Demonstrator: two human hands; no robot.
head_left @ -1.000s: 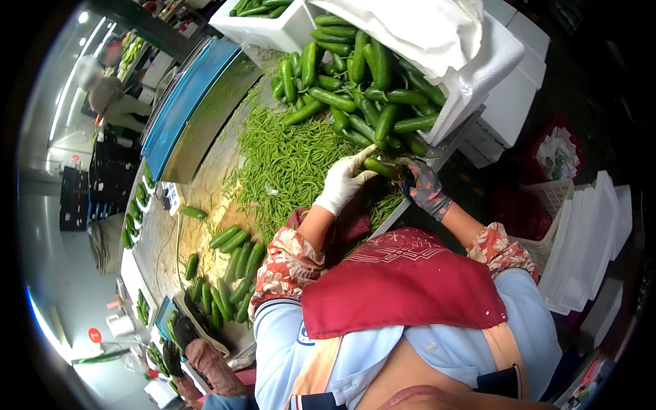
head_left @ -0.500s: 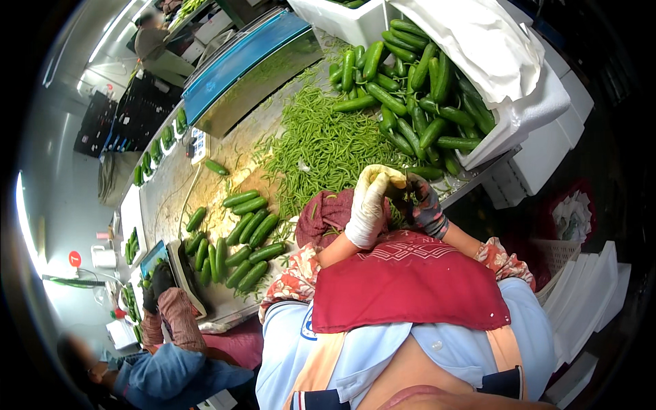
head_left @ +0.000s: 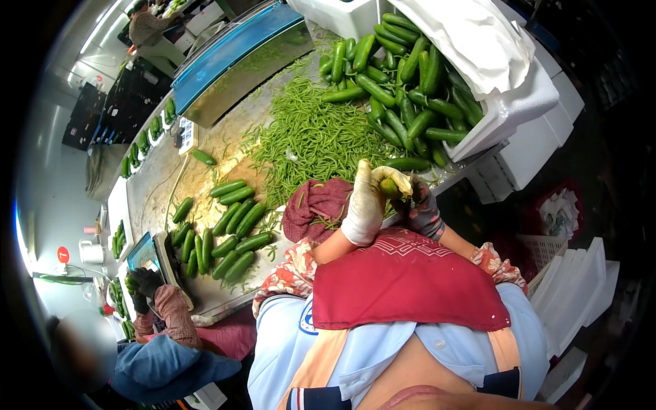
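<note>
My left hand (head_left: 365, 208), in a white glove, is wrapped round a cucumber (head_left: 388, 186) held end-up above my red apron (head_left: 403, 287). My right hand (head_left: 422, 210), in a grey and pink patterned glove, is closed just beside it; what its fingers grip is partly hidden. A maroon cloth (head_left: 311, 205) lies left of my hands at the table edge. Beyond it spreads a pile of thin green beans (head_left: 301, 123). Many cucumbers fill a white foam box (head_left: 512, 113) with a white sheet (head_left: 465, 34) over its side.
Several cucumbers (head_left: 225, 219) lie on the metal table (head_left: 143, 198), near a scale (head_left: 188, 137). A blue-edged metal bin (head_left: 232, 55) stands behind. A co-worker (head_left: 167, 369) works at lower left; another person (head_left: 150, 34) stands far back. Foam lids (head_left: 567, 294) and a basket (head_left: 540, 253) are at right.
Both hands have moved down and left, closer to my body, with the cucumber turned end-up. The maroon cloth shows more. The view has shifted and the co-worker has come further into it.
</note>
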